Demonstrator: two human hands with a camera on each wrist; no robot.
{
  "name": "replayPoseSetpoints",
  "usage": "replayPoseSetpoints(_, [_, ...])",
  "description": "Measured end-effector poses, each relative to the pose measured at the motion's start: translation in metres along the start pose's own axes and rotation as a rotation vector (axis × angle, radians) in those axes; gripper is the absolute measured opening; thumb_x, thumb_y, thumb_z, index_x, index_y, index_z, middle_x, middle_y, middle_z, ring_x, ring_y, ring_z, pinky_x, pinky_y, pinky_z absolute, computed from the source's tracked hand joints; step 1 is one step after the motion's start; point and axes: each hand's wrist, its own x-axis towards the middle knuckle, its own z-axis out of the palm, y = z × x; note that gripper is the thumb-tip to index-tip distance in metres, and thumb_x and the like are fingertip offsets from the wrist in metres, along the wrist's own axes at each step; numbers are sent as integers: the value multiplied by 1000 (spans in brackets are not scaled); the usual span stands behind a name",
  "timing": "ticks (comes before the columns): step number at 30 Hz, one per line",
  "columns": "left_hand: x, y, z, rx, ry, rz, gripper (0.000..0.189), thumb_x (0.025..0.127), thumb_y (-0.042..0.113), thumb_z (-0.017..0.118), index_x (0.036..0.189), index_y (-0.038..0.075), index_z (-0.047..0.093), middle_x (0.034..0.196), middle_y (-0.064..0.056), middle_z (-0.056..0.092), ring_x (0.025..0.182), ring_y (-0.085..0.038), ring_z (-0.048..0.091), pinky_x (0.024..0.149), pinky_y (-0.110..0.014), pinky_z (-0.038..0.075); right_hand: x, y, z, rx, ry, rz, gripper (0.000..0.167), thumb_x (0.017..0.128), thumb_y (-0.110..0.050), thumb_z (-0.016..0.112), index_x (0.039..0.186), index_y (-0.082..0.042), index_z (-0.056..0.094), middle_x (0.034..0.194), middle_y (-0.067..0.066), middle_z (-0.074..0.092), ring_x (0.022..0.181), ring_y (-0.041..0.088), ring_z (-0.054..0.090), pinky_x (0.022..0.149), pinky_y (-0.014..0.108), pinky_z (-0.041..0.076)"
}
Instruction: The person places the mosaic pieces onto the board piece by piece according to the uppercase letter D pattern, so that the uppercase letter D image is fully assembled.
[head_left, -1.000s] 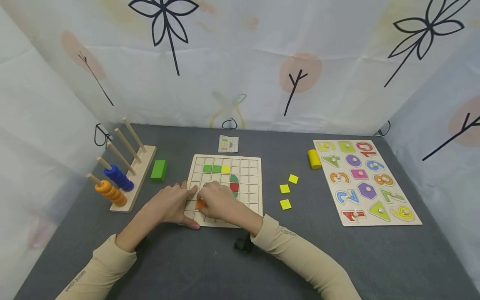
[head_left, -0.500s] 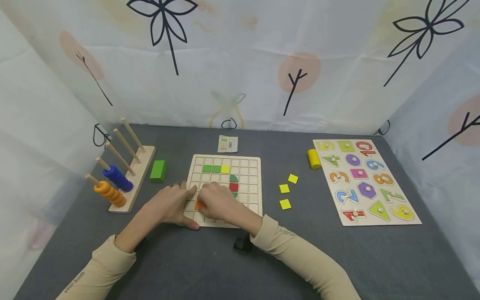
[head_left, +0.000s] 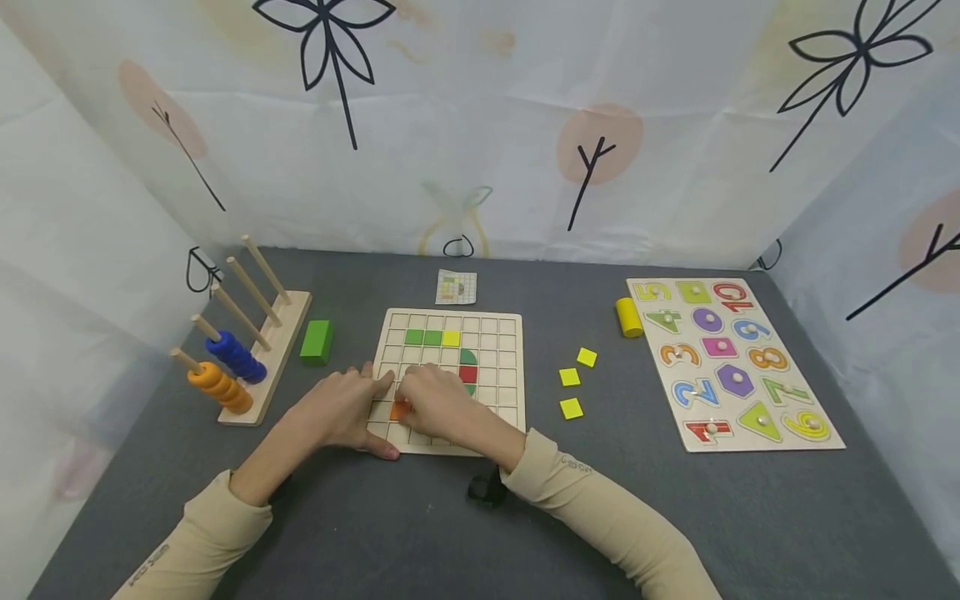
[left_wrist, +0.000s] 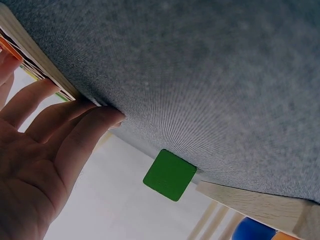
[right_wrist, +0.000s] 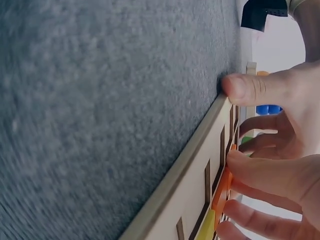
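A square wooden grid board (head_left: pixel 510 358) lies on the dark table. My left hand (head_left: pixel 337 408) rests at its left edge, thumb spread to the near left corner and fingertips along the side. Over the board's lower left part, my right hand (head_left: pixel 442 404) pinches an orange tile (head_left: pixel 400 410) between thumb and fingers, low against the grid. The right wrist view has the orange tile (right_wrist: pixel 221 192) under the fingertips, next to a yellow piece (right_wrist: pixel 206 227). Green tiles (head_left: pixel 423 337), a yellow tile (head_left: pixel 451 338) and a red tile (head_left: pixel 468 374) sit in other cells.
Loose yellow tiles (head_left: pixel 570 377) lie right of the board. Farther right are a yellow cylinder (head_left: pixel 628 318) and a number puzzle board (head_left: pixel 720 367). A green block (head_left: pixel 317 342) and a peg stand (head_left: pixel 277 350) with rings are on the left. A pattern card (head_left: pixel 456 287) lies behind.
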Motion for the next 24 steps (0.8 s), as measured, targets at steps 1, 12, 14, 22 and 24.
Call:
replayPoseSetpoints(1, [0, 0, 0, 2, 0, 1, 116, 61, 73, 86, 145, -1, 55, 136, -44, 54, 114, -56, 64, 90, -60, 56, 1, 1, 0, 6, 5, 2, 15, 88, -16, 80, 102, -11, 82, 98, 3, 75, 89, 17, 67, 60, 21, 49])
replayPoseSetpoints(12, [-1, 0, -1, 5, 11, 10, 115, 62, 72, 86, 145, -1, 55, 136, -44, 55, 115, -57, 63, 90, -60, 56, -1, 4, -3, 27, 9, 7, 23, 88, -23, 81, 107, -11, 81, 102, 4, 74, 91, 18, 66, 61, 21, 48])
replayPoseSetpoints(14, [-1, 0, -1, 7, 14, 13, 115, 62, 72, 86, 145, -1, 55, 136, -44, 55, 115, -57, 63, 90, -60, 56, -3, 5, -5, 25, 7, 8, 26, 88, -26, 82, 110, -12, 80, 103, 4, 73, 91, 18, 65, 61, 20, 47])
replayPoseSetpoints(22, [-1, 0, -1, 6, 23, 21, 114, 61, 73, 86, 143, -1, 56, 135, -44, 55, 113, -56, 65, 89, -59, 56, -9, 19, -17, 18, -2, 56, 29, 88, -23, 81, 115, -12, 79, 110, 5, 73, 101, 22, 67, 72, 28, 55])
replayPoseSetpoints(24, [-1, 0, -1, 5, 23, 17, 114, 61, 73, 86, 143, -1, 56, 135, -44, 55, 114, -56, 64, 89, -59, 56, -12, 24, -20, 14, 3, 73, 29, 88, -23, 81, 115, -12, 79, 111, 6, 73, 105, 23, 67, 74, 30, 57])
